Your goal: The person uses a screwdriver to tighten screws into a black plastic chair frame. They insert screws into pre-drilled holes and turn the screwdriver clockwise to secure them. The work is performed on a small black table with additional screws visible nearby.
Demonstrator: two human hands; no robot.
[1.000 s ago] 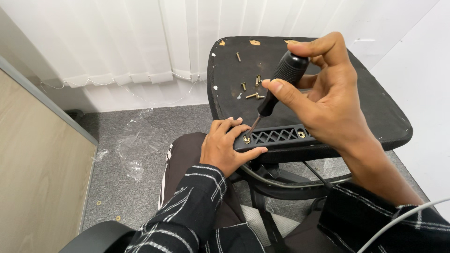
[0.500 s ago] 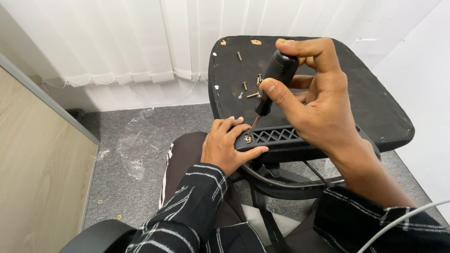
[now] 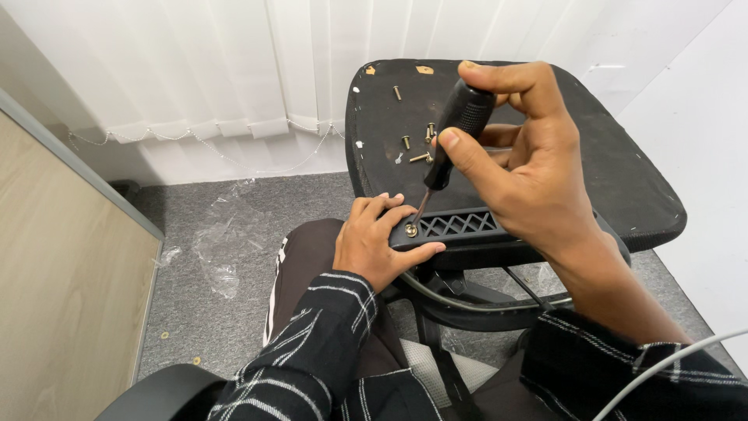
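Head view: the right hand (image 3: 538,171) is clamped on the black handle of a screwdriver (image 3: 452,140), thumb and fingers wrapped round it, the shaft tilted down and to the left so its tip meets a screw (image 3: 411,230) at the left end of a black bracket (image 3: 460,230). The bracket lies against the near edge of an upturned seat (image 3: 608,179). The left hand (image 3: 374,242) is closed over the bracket's left end, fingers curled on top and thumb under, just beside the screw.

The shaft leans rather than standing straight over the screw, so the tip could ride out of the head and jab the left fingers close by, or chew the head. Loose screws (image 3: 421,144) lie on the seat near the handle; a knock from the hand could scatter them onto the carpet (image 3: 187,296).
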